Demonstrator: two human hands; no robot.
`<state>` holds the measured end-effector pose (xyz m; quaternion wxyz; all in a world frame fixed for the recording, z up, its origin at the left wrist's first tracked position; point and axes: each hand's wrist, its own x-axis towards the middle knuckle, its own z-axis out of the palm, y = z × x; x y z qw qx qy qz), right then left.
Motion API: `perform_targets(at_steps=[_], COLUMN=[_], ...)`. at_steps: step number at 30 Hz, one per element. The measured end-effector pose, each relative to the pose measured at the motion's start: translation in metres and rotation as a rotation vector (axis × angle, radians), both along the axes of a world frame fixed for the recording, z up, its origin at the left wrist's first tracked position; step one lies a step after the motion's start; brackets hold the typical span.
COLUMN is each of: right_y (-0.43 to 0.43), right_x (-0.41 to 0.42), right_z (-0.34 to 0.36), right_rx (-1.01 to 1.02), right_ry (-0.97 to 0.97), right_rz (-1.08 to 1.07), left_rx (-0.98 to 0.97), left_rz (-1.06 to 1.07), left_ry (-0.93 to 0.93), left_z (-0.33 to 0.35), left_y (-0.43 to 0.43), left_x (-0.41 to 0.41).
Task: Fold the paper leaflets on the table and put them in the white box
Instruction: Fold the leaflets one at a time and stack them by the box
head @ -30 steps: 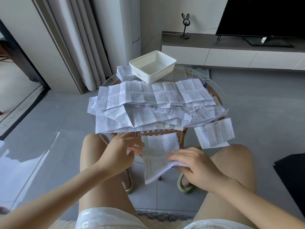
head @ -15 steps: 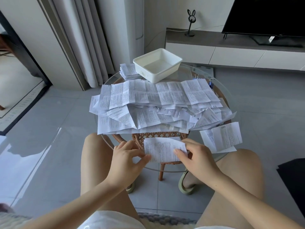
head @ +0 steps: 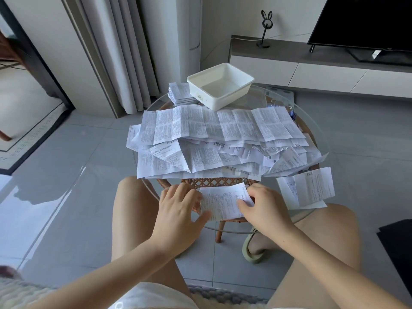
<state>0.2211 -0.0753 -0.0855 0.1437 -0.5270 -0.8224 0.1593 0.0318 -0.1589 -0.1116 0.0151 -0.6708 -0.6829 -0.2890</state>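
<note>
A partly folded leaflet [head: 223, 202] lies on the near edge of the round glass table [head: 312, 112]. My left hand [head: 181, 205] holds its left edge, thumb under the lower corner. My right hand [head: 264, 206] pinches its right edge. A big heap of unfolded printed leaflets [head: 218, 141] covers the table's middle. The white box [head: 219, 85] stands open and looks empty at the far side. A stack of folded leaflets [head: 180, 93] rests to its left.
A loose leaflet [head: 310, 188] overhangs the table's right front edge. Binder clips [head: 292, 113] lie at the right rim. The table has a wicker base [head: 214, 181]. My knees flank the table. A TV cabinet [head: 312, 68] stands behind, curtains [head: 116, 52] far left.
The leaflet went from hanging open below the table edge to lying folded smaller on the glass. Both hands rose and came together at its two sides.
</note>
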Motion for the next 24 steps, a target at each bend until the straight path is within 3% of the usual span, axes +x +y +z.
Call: perform_targets(at_steps=[4, 7, 11, 19, 24], right_y=[-0.003, -0.004, -0.003, 0.002, 0.006], right_x=[-0.003, -0.004, -0.005, -0.004, -0.003], right_z=[0.003, 0.004, 0.007, 0.008, 0.009], right_rx=[0.010, 0.014, 0.013, -0.011, -0.035], right_ry=[-0.008, 0.009, -0.017, -0.118, -0.137], right_rz=[0.000, 0.004, 0.001, 0.001, 0.020], left_rx=[0.035, -0.067, -0.162, -0.119, -0.099], left_rz=[-0.335, -0.544, -0.535, -0.524, -0.369], left_ry=[0.084, 0.116, 0.037, 0.027, 0.010], left_z=[0.000, -0.003, -0.001, 0.000, 0.003], left_y=[0.002, 0.005, 0.006, 0.007, 0.008], left_x=[0.001, 0.006, 0.005, 0.006, 0.012])
